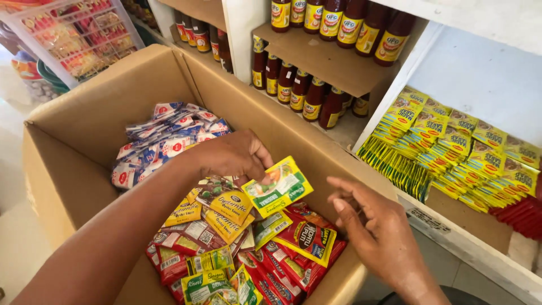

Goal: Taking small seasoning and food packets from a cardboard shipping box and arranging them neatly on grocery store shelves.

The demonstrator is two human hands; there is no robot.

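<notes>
the left hand (234, 155) pinches a yellow-green seasoning sachet (278, 186) at frame centre, apparently lifting it out of the cardboard box (84, 118). the right hand (375, 229), fingers loosely open and empty, hovers lower right; a clean hand-over looks needed next.

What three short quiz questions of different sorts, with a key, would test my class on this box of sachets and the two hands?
1. True or false: the left hand holds a yellow-green sachet.
2. Where do the blue-and-white sachets lie: A) far end of the cardboard box, B) shelf?
3. Fill in: the right hand holds ____.

Key: 1 true; 2 A; 3 nothing.
</notes>
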